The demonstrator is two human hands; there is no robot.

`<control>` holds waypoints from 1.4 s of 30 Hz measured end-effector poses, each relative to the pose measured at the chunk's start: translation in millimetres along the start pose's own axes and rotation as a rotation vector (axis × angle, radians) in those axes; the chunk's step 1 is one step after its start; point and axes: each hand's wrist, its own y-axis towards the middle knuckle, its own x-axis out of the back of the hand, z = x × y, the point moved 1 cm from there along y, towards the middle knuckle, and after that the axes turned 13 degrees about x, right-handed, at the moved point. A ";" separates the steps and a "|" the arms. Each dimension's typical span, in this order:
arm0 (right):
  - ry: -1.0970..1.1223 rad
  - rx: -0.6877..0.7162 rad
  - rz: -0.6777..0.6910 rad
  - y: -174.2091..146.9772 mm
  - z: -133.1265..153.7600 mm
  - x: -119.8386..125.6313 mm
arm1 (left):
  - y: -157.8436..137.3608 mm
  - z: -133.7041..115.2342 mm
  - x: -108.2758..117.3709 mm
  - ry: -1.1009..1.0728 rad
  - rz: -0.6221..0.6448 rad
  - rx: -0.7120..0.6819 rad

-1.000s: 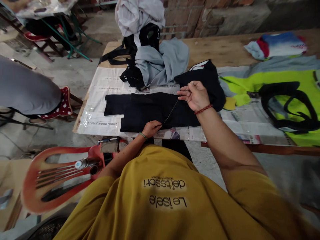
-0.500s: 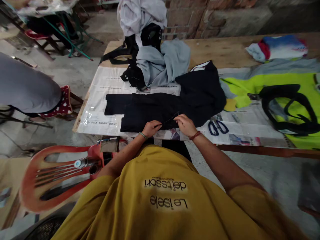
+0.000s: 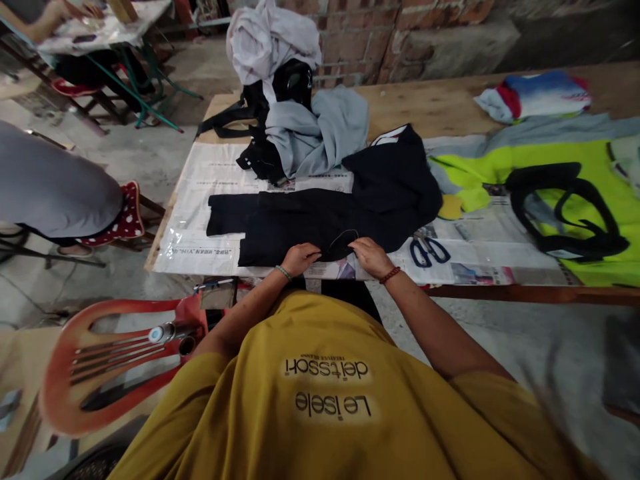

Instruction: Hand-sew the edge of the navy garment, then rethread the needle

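A dark navy garment [image 3: 300,217] lies spread on the newspaper-covered table, its near edge toward me. My left hand [image 3: 303,258] pinches that near edge between thumb and fingers. To its right, my right hand [image 3: 371,257] has its fingertips closed at the garment's edge. A thin pale thread [image 3: 344,233] arcs over the dark cloth and runs to the right fingertips; any needle there is too small to make out. Dark-handled scissors [image 3: 430,252] lie just right of my right hand, their blades partly under the garment.
Grey cloth [image 3: 320,130] and a black bag [image 3: 257,143] are heaped behind the garment. A yellow-green garment [image 3: 550,150] with black straps [image 3: 570,210] covers the right side. At the left stands a red plastic chair [image 3: 65,360] holding a bottle [image 3: 163,333]. Other people sit at left.
My right hand has come down to the garment's edge, and the thread now forms a slack loop instead of a straighter line. The left hand keeps its pinch. The view has shifted slightly.
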 end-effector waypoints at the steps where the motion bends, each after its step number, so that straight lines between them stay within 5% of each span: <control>1: 0.003 -0.005 0.009 -1.9 -0.7 1.3 | 0.4 0.2 0.7 0.047 0.004 -0.014; 11: 0.076 -0.111 -0.066 -11.4 9.6 -1.5 | -19.0 5.7 17.1 0.262 -0.048 -0.035; 20: 0.127 -0.217 -0.251 7.1 21.2 37.6 | -29.6 -3.1 16.2 0.339 -0.117 -0.134; 30: 0.273 -0.120 0.005 65.9 56.8 14.2 | -32.7 -7.3 17.0 0.386 -0.117 -0.188; 42: 0.268 -0.098 0.037 38.2 45.4 -1.5 | -31.4 -11.7 19.2 0.385 -0.098 -0.172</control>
